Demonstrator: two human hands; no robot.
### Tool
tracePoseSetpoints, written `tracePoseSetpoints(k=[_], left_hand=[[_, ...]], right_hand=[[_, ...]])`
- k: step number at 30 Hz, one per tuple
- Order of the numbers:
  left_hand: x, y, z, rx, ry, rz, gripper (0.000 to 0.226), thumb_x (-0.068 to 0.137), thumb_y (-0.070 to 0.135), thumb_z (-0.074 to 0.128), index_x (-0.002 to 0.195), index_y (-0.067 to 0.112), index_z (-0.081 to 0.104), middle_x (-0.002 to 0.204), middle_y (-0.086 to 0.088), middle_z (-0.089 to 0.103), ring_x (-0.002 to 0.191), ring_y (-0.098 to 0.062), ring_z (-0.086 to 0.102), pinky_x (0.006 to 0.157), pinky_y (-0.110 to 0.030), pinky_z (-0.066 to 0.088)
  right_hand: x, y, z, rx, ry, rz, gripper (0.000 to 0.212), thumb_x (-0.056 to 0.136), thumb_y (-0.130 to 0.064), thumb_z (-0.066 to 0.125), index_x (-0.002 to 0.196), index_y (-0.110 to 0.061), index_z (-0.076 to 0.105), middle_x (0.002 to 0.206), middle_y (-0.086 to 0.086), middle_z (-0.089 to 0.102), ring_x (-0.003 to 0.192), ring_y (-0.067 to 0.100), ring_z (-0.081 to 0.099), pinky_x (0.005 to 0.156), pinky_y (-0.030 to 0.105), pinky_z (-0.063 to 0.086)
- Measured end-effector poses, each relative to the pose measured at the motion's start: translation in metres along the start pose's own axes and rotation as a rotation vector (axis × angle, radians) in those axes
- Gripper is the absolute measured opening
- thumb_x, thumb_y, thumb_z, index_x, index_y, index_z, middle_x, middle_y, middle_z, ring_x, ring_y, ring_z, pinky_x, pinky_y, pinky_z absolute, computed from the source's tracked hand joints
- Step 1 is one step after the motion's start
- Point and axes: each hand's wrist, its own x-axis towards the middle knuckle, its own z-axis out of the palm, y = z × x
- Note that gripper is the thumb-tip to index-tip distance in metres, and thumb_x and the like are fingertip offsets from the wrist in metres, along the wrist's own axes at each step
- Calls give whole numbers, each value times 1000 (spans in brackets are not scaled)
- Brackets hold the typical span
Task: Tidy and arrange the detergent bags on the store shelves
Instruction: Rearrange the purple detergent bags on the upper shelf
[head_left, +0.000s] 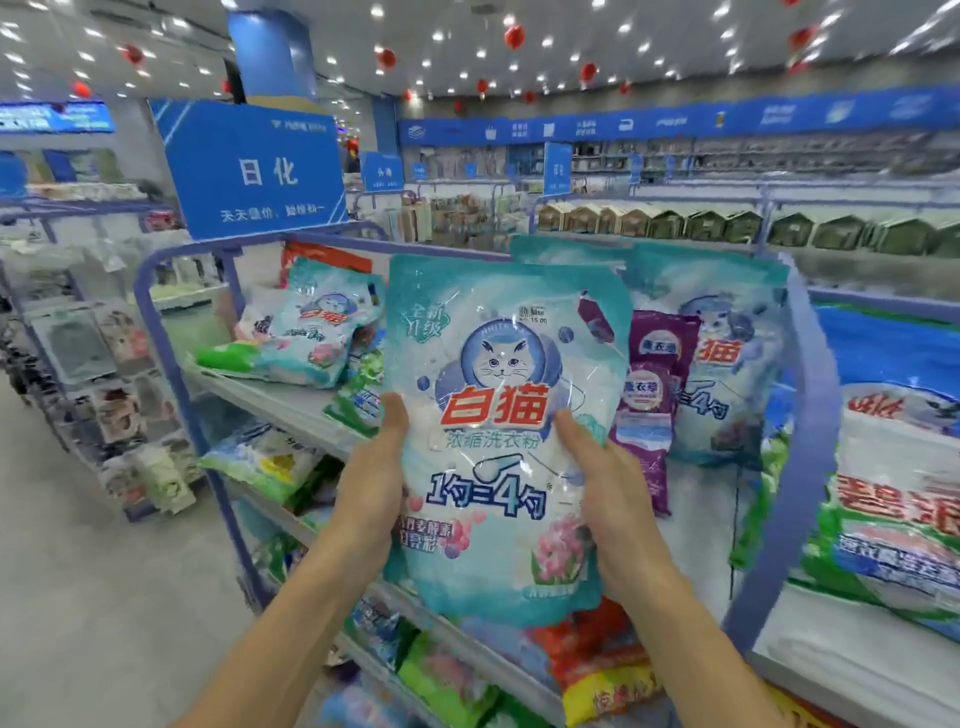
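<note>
Front: teal detergent bag (498, 431) with cat logo, held upright before the top shelf (270, 400). Left: matching bag (324, 325), lying tilted. Right: second matching bag (727, 364), upright, beside purple bag (654, 395).

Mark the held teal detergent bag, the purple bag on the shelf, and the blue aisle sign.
held teal detergent bag (501, 364): head view, cat picture.
purple bag (648, 395): head view, front label.
blue aisle sign (253, 171): head view, large white characters.

Two hands, left hand (371, 488) and right hand (613, 499); three teal cat-print detergent bags (498, 364) in plain sight, with a fourth teal top edge (566, 248) peeking behind; one purple bag (649, 410); one big green-and-white bag (893, 519); one large blue sign (254, 166); several red lanterns (514, 36) overhead.
</note>
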Motion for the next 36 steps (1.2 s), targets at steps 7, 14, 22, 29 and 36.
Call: tracePoseSetpoints(k=[7,14,22,29,36], left_hand=[[123,18,17,100,-174,89,57,100,62,46,109,11,71,97,-9,77,89,-29,73,72,-34,60],[217,12,35,114,-313,195,34,104,47,52,98,19,70,90,-1,78,85,-23,75,78,-44,60],[248,-24,42,293,-193,328,17,103,25,48,99,12,58,84,-7,60,83,-38,60,62,-41,41],[213,-19,57,600,-200,477,74,91,15,68,153,1,30,158,-25,22,147,-40,19,121,-48,16],[157,-45,91,629,-481,726,65,93,20,63,153,11,39,163,-15,24,154,-28,9,126,-41,10]], right_hand=[[63,3,38,-57,158,-76,28,100,-44,58,105,-21,73,87,-6,80,76,12,78,57,24,59],[132,23,63,-196,342,-57,24,101,-41,61,97,-20,73,76,-10,78,67,2,73,53,15,51],[166,67,44,-451,319,86,37,96,-55,61,112,-21,65,98,-1,69,88,12,63,77,27,46],[121,31,-27,-731,708,-180,23,89,-29,76,111,-27,68,106,-13,71,100,10,67,84,32,53],[102,59,-72,-827,724,179,64,84,-61,72,126,-14,59,121,-1,69,107,18,66,76,31,49]])
